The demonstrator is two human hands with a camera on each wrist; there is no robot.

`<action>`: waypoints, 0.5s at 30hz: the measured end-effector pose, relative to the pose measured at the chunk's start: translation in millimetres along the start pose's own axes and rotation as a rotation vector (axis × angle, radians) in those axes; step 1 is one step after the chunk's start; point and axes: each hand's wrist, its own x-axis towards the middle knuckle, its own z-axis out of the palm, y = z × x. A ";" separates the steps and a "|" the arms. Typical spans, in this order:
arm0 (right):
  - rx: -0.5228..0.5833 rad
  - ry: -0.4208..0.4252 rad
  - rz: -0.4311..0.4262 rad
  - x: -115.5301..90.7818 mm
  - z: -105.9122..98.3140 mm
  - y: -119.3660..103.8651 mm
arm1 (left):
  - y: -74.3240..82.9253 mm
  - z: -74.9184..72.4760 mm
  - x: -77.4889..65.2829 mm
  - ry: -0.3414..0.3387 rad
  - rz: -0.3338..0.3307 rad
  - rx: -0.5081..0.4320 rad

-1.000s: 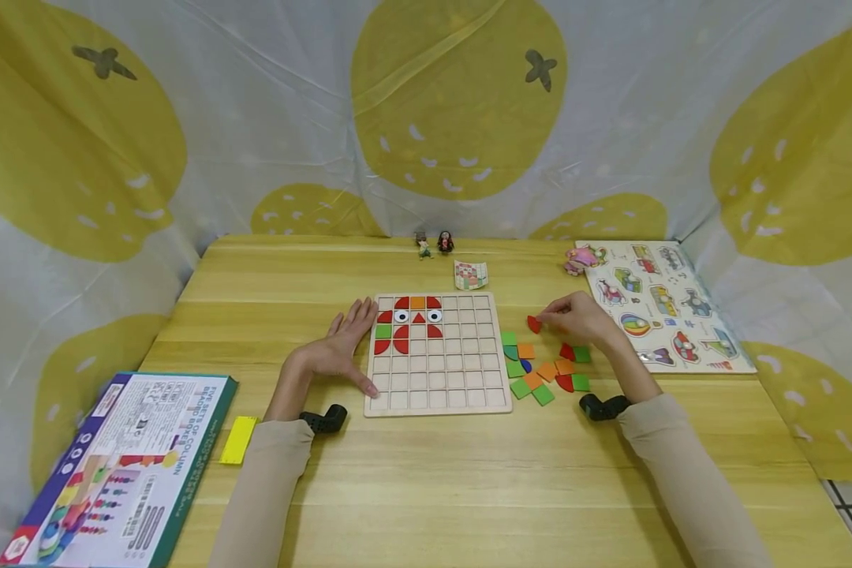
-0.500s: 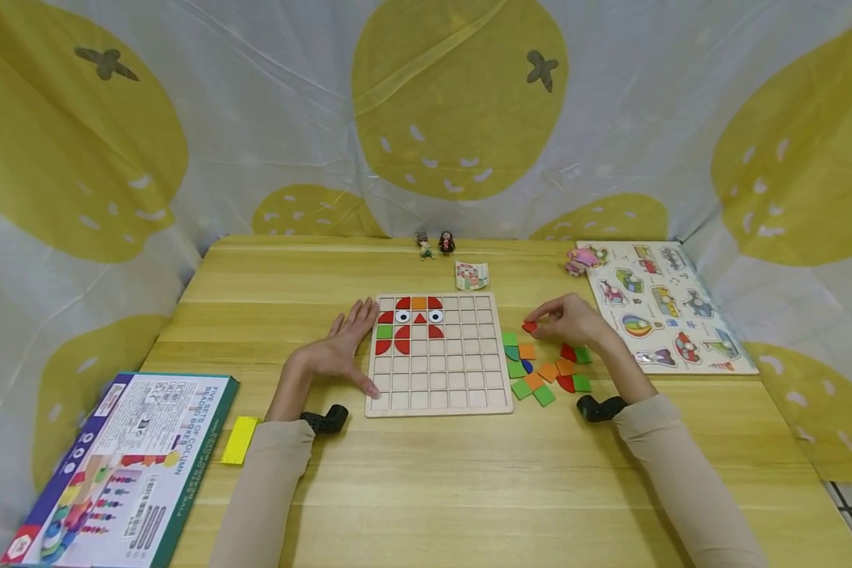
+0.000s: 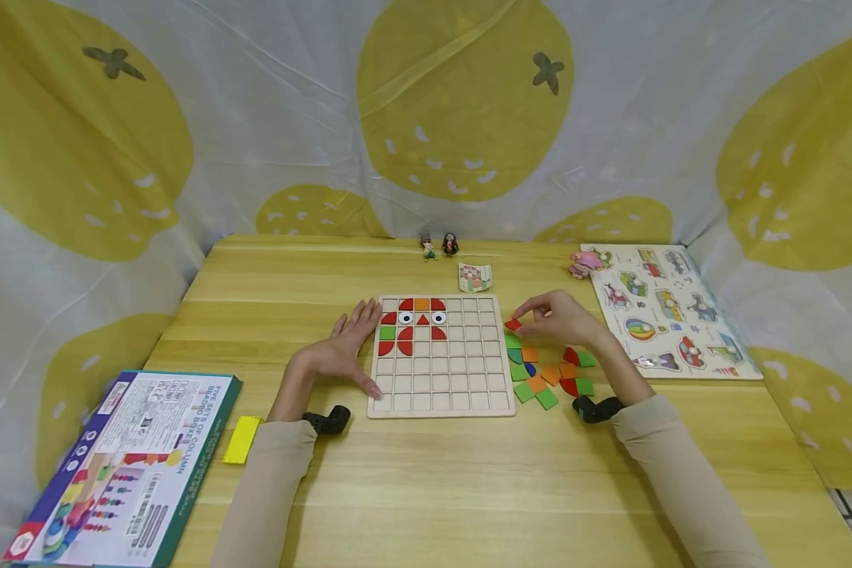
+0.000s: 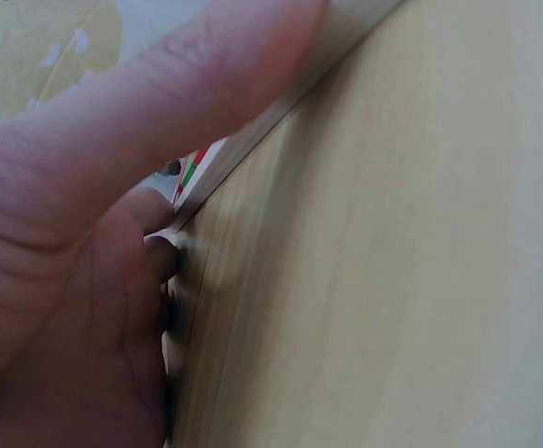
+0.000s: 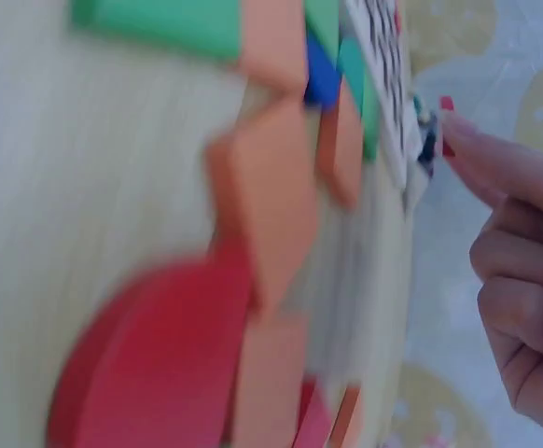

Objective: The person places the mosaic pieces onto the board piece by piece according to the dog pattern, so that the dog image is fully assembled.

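Table: wood-toned, carrying the board and all the rest I see.
Box (image 3: 121, 465): left of the board and nearer the person.
Puzzle (image 3: 663, 339): right of the board, picture pieces in it.
Board (image 3: 468, 365): gridded, flat on the table; red, green, orange and eye tiles (image 3: 405, 345) sit in its far-left part.
Left hand (image 3: 339, 349): at the board's left edge, grip apart, thumb touching the near-left corner.
Right hand (image 3: 561, 317): right of the board, its grip clamped on the red tile between thumb and finger.
Loose tiles (image 3: 523, 392): scattered right of the board.
Card (image 3: 475, 277): just beyond the board's far edge.
Red tile (image 3: 513, 324): just beside the board's right edge; I can't tell how high.
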 end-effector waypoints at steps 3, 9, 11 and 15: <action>0.025 -0.065 -0.078 10.0 12.4 -20.4 | -1.1 0.7 0.2 0.001 -0.004 0.003; 0.051 -0.201 -0.193 38.1 43.3 -50.8 | -1.9 2.3 0.2 0.000 0.004 -0.001; 0.042 -0.237 -0.230 46.5 51.3 -57.4 | -2.0 2.2 0.5 0.001 0.004 -0.006; 0.028 -0.309 -0.260 57.2 61.0 -66.8 | -1.4 1.1 0.5 0.001 0.001 -0.006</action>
